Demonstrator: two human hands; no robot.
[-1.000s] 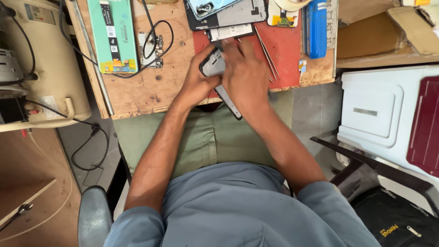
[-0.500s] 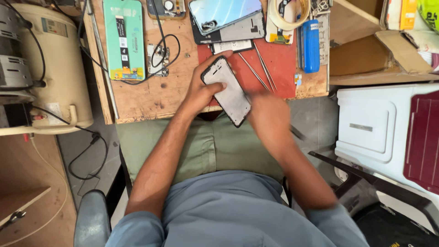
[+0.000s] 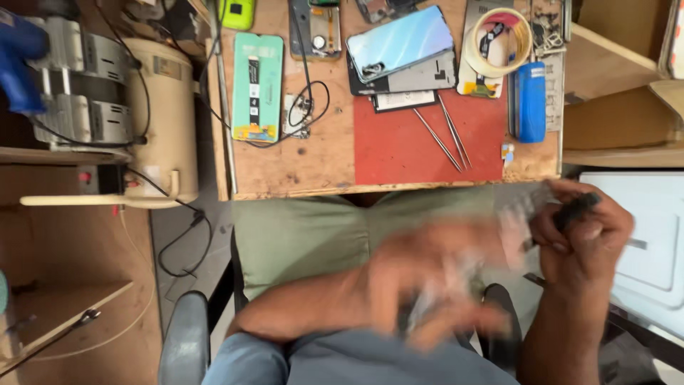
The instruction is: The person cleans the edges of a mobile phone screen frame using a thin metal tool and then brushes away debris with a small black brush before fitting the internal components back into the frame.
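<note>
My right hand (image 3: pixel 588 239) is off the bench at the right, above a white appliance, and grips a phone (image 3: pixel 570 212) that shows a thin dark edge and a blurred pale face. My left hand (image 3: pixel 434 285) hangs over my lap in front of my olive shirt. It is heavily motion-blurred, and I cannot tell whether anything is in it. Both hands are below the front edge of the wooden workbench (image 3: pixel 299 167). On the bench's red mat (image 3: pixel 406 153) lies a pair of tweezers (image 3: pixel 445 135), with nothing else on it.
At the back of the bench lie a pale blue phone back cover (image 3: pixel 399 43), a green display panel (image 3: pixel 256 85), a tape roll (image 3: pixel 499 32), a blue case (image 3: pixel 529 100) and wired parts. A cream machine (image 3: pixel 160 121) stands to the left, and a chair armrest (image 3: pixel 185 342) is at the lower left.
Both hands have left the red mat. My right hand carried the phone down and to the right, off the bench. My left hand dropped to my lap.
</note>
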